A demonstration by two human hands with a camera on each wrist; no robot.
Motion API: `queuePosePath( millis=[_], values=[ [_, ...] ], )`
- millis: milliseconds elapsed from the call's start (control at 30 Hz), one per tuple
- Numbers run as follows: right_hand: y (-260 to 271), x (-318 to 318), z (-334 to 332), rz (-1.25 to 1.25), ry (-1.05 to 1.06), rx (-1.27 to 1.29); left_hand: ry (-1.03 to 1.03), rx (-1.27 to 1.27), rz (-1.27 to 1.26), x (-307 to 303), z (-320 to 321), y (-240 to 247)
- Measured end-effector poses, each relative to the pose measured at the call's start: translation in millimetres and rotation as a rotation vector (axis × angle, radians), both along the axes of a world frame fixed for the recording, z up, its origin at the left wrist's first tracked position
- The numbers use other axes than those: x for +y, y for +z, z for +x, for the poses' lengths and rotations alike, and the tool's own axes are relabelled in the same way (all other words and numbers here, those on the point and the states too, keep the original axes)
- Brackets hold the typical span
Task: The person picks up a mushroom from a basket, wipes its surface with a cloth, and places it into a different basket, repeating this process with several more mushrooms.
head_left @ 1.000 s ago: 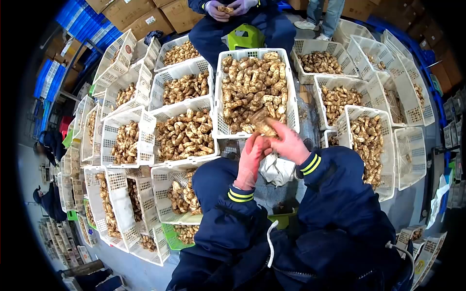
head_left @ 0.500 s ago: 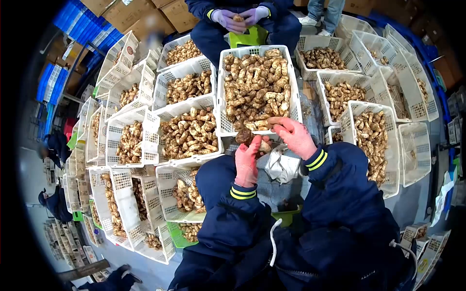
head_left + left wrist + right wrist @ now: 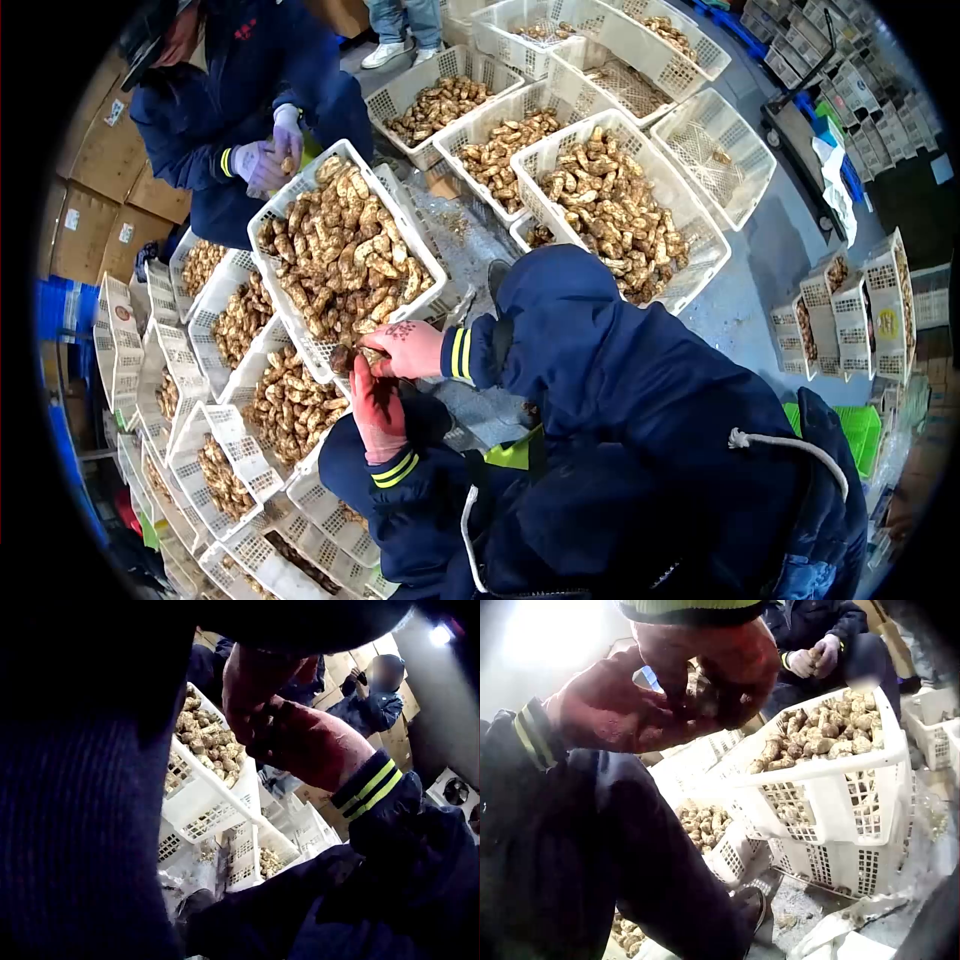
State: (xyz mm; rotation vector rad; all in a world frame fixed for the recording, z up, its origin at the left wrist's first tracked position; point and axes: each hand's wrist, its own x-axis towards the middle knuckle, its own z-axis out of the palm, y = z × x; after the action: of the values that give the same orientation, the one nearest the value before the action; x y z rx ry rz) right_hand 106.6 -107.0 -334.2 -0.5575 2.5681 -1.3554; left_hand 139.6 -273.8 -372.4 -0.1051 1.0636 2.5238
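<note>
In the head view both hands, in pink gloves, meet at the near corner of a white crate [image 3: 262, 232] heaped with brown mushrooms [image 3: 345, 255]. My left hand [image 3: 380, 418] grips a dark-capped mushroom [image 3: 343, 360] from below, thumb and fingers pointing up. From the right, my right hand [image 3: 408, 348] comes over it with bent fingers pinching at the same mushroom. The right wrist view shows a pale bit of the mushroom [image 3: 697, 681] between the gloves; the rest is hidden behind the fingers. Both hands are dark and close together in the left wrist view.
Crates of mushrooms stand on both sides, among them a full crate [image 3: 700, 262] at right and a nearly bare one [image 3: 745, 190] beyond it. Across the central crate sits a person [image 3: 262, 165] in purple gloves. Cardboard boxes [image 3: 105, 225] are stacked behind.
The head view has swung right, so the crates sit further left and tilted. My right hand, apart from the mushroom half a second ago, has come back to it in the left hand.
</note>
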Motion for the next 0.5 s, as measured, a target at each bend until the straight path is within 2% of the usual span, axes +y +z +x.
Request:
queuePosePath(
  millis=[67,100,133,167,233,300,367,433,500],
  values=[
    [0.5,3.5,-4.2,-0.057,-0.062,-0.034,0.067,0.102,-0.394,1.5,3.1,1.4],
    [1.2,4.4,-7.6,-0.093,-0.091,-0.074,0.072,0.110,-0.400,9.7,2.6,11.0],
    [-12.3,0.1,-14.5,-0.121,-0.164,0.023,0.146,0.039,-0.208,19.0,-0.1,20.2],
    [13.3,10.5,-11.4,-0.115,-0.174,-0.036,0.223,-0.026,-0.017,20.8,-2.4,29.3],
    [16.5,15.9,-21.9,-0.346,-0.150,-0.122,0.233,-0.149,-0.093,8.3,-3.9,10.1],
    [37.8,35.6,-27.3,-0.425,-0.096,-0.114,0.132,-0.143,-0.119,12.0,-1.5,14.4],
    [23.2,41.0,-36.2,-0.796,-0.251,-0.333,0.068,-0.065,-0.140,16.3,0.7,20.4],
    [40.5,44.4,-32.2,-0.970,-0.235,-0.437,0.103,-0.177,-0.175,18.9,3.3,28.5],
    [38.8,42.8,-29.1,-0.642,-0.260,-0.290,0.082,-0.124,-0.164,14.5,3.0,14.2]
  ],
)
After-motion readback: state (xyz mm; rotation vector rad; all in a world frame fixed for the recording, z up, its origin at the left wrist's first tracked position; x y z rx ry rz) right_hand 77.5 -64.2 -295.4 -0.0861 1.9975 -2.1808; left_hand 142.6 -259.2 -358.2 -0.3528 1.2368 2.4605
